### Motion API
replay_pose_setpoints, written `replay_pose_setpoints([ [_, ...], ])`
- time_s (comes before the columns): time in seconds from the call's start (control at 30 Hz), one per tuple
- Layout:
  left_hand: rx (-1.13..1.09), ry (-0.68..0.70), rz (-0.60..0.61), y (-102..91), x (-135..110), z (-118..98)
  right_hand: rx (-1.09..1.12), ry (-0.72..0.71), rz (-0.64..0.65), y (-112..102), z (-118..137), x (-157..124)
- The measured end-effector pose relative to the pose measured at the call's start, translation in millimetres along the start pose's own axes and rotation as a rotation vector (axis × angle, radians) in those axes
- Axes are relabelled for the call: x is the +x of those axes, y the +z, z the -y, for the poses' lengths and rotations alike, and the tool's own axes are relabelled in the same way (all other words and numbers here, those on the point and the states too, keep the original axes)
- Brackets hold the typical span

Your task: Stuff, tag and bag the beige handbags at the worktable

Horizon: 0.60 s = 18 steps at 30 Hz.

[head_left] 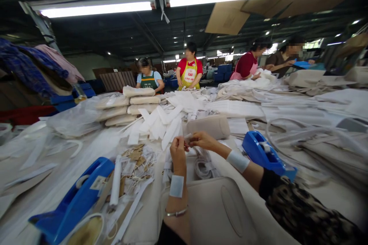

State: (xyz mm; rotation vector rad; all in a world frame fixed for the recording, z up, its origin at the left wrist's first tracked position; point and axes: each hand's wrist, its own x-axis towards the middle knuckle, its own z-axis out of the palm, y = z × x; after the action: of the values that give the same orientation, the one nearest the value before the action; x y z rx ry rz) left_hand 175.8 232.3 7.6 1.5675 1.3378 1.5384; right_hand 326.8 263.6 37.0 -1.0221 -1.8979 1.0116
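Observation:
My left hand (178, 151) is raised with its fingers pinched together. Just beside it, my right hand (201, 140) also has closed fingers, and the fingertips of both almost meet. A small pale piece shows between them, too small to name. Below lies a beige bag (212, 206) with an oval outline on its face. Behind that, under my hands, rests a coiled pale strap (204, 169), wrapped in something whitish. A padded beige pouch (211, 127) sits just beyond my right hand.
Blue tape dispensers stand at left (77, 195) and right (263, 151). Tags with strings (140, 160) and a white roll (115, 180) lie left. White foam strips (163, 122) and stacked beige pouches (129, 105) are further back. Several people work across the table.

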Motion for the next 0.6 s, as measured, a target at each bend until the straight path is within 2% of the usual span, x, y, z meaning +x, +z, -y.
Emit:
replay_pose_setpoints([
  [0.13,0.064,0.003,0.088,6.5,0.7,11.3,0.107,-0.027,-0.078,3.7,2.9,-11.5],
  [0.27,0.183,0.047,0.191,14.2,-5.1,15.1,0.186,0.032,-0.217,-3.0,-2.7,-28.7],
  [0.47,0.298,0.101,0.329,22.4,-17.1,13.9,0.21,0.162,-0.48,-8.6,-29.5,-43.6],
  [0.6,0.344,0.1,0.386,26.2,-22.5,14.5,0.08,0.3,-0.52,-18.5,-50.7,-57.9],
])
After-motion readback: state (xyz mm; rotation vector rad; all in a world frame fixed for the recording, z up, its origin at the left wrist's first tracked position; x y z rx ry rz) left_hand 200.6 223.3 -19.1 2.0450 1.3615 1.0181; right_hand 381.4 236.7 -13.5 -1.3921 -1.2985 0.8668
